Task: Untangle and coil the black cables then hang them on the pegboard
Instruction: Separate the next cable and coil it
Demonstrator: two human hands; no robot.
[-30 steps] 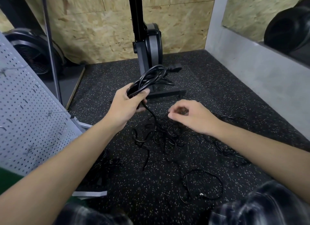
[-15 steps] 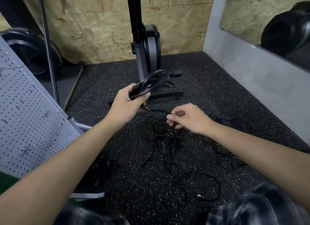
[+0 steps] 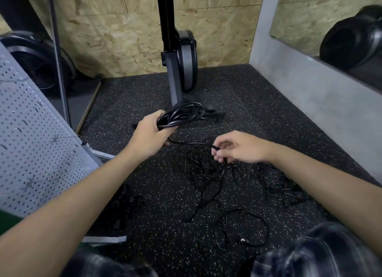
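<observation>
The left hand [image 3: 147, 132] grips the coil [image 3: 182, 113]. Its free cable [image 3: 190, 143] runs sideways to the right hand [image 3: 241, 147], which pinches it. The tangle [image 3: 206, 171] lies just beneath that pinch.

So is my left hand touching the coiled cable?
Touching: the head view shows the left hand with its fingers curled round the coiled cable.

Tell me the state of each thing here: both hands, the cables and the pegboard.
Left hand: grips the coiled cable.
Coiled cable: looped, held above the floor, one strand trailing to the right hand.
Right hand: pinches that strand.
Tangled cables: knotted heap on the floor.
Pegboard: leaning, no cable hung yet.
</observation>
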